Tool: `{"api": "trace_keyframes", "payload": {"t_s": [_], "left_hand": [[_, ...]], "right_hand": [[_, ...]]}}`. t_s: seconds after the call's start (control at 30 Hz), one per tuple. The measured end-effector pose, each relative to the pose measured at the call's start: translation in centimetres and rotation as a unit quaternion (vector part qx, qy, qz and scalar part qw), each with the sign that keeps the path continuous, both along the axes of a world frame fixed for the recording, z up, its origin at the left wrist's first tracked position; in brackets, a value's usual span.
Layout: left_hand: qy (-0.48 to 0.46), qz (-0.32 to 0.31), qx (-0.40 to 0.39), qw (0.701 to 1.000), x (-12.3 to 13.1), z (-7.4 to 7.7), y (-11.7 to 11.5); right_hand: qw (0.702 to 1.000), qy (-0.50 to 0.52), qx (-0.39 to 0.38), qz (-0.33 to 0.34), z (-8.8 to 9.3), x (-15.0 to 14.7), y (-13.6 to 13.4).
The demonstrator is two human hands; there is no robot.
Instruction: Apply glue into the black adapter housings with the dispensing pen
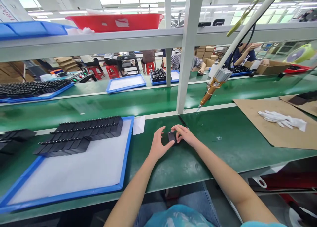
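Observation:
A small black power adapter with metal prongs on top sits between my hands, just above or on the green bench. My right hand has its fingers closed on the adapter's right side and top. To the left, my left hand is curved with fingers and thumb apart; its thumb tip overlaps the adapter's lower edge, and I cannot tell if it touches. Rows of similar black adapters stand in a blue-rimmed tray on the left. A dark pen-like tool lies behind my right hand.
An electric screwdriver-like tool hangs at the upper right. White gloves lie on cardboard. A metal post rises behind my hands, near a green conveyor belt. A red basin is on the shelf; co-workers sit beyond.

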State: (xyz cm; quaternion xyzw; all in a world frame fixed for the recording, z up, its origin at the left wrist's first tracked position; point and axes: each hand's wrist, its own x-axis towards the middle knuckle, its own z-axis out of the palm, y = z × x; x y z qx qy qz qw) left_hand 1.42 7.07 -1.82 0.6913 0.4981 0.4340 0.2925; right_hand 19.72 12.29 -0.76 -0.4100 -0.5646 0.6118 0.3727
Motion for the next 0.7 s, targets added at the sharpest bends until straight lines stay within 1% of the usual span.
{"api": "trace_keyframes", "payload": {"t_s": [0.07,0.17,0.27,0.37,0.43,0.6,0.7], "left_hand": [[0.058,-0.003,0.048,0.997,0.3,-0.1,-0.1],[0.101,-0.003,0.1,0.99,0.9,-0.3,-0.4],[0.171,0.016,0.124,0.977,1.5,-0.3,-0.8],[0.238,0.04,0.096,0.966,1.9,-0.2,-1.2],[0.248,0.058,0.076,0.964,2.2,-0.1,-1.2],[0.221,0.095,0.028,0.97,2.9,0.4,-1.1],[0.191,0.111,-0.017,0.975,1.6,1.5,-1.3]], "right_hand": [[1.0,-0.006,-0.001,-0.013,-0.3,0.2,0.3],[0.999,-0.018,-0.006,-0.027,-0.7,0.5,0.6],[0.999,-0.023,-0.004,-0.023,-0.9,0.7,0.7],[0.999,-0.033,-0.001,-0.014,-1.0,0.9,0.9],[0.999,-0.053,0.003,-0.015,-1.1,1.1,1.1],[0.996,-0.085,0.021,-0.001,-1.7,1.3,1.5],[0.995,-0.097,0.027,-0.001,-2.0,1.4,1.5]]}}
